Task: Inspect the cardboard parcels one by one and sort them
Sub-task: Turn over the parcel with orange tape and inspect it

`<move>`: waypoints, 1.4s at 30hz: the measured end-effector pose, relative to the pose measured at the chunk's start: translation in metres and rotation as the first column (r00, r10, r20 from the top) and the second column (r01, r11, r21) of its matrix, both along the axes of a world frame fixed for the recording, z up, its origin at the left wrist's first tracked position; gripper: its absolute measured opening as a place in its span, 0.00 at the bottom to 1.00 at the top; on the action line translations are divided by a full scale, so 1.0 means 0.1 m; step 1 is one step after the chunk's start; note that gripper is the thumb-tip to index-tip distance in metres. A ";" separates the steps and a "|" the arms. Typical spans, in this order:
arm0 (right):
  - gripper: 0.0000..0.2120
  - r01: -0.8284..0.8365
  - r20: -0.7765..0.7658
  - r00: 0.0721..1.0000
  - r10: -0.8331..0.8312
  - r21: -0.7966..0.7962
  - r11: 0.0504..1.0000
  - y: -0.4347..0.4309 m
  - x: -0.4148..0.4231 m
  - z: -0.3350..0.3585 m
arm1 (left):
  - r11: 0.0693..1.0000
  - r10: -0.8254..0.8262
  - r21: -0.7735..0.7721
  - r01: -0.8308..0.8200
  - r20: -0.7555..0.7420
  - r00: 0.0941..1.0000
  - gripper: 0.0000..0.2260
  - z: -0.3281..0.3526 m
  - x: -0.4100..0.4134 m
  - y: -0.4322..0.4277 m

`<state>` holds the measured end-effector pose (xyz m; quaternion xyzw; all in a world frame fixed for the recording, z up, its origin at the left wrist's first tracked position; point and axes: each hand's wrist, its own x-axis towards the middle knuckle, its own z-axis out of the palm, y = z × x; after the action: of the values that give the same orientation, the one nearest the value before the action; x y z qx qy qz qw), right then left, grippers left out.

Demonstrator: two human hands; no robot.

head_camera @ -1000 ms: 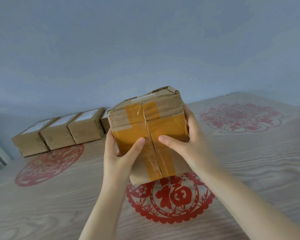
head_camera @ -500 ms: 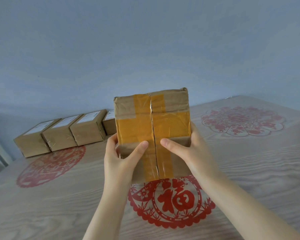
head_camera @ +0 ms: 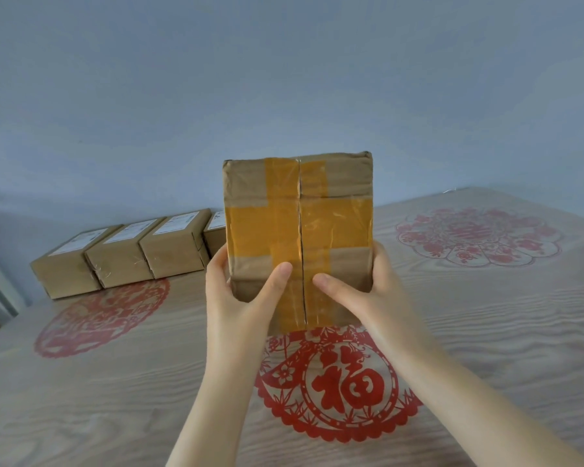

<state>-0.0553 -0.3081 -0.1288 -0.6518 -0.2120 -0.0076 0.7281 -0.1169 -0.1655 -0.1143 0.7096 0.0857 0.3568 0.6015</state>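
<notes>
A brown cardboard parcel (head_camera: 338, 183) with a cross of yellow tape is held upright in the air above the table, its taped seam face turned toward me. My left hand (head_camera: 236, 294) grips its lower left side, thumb on the taped face. My right hand (head_camera: 368, 291) grips the lower right side, thumb also on the face. The fingers of both hands are hidden behind the parcel.
Several brown parcels with white labels, such as the parcel (head_camera: 174, 246), stand in a row at the table's back left by the blue wall. The wooden table (head_camera: 486, 332) bears red paper-cut decorations: one (head_camera: 338, 382) below the held parcel, others at left and back right.
The parcel has been tipped up from a tilted pose to upright, so its taped face now squarely faces me, and it sits slightly higher. Both hands kept their hold.
</notes>
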 end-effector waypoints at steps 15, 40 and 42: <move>0.29 -0.027 -0.177 0.983 0.046 0.111 0.993 -0.05 0.06 0.02 | 0.985 -0.157 -0.070 0.159 0.043 0.987 0.32 0.02 -0.01 -0.03; 0.34 0.044 -0.248 0.968 0.037 0.312 0.949 -0.19 0.38 -0.05 | 0.987 -0.159 -0.045 0.155 -0.107 0.982 0.35 -0.02 0.02 0.14; 0.33 0.024 -0.239 0.969 0.057 0.323 0.946 -0.20 0.38 -0.05 | 0.991 -0.119 -0.073 0.111 -0.120 0.986 0.46 -0.07 0.05 0.20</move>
<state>-0.0175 -0.3279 -0.1340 -0.5176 -0.1217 0.0445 0.8457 -0.1121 -0.1453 -0.1209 0.7140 0.0935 0.2736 0.6376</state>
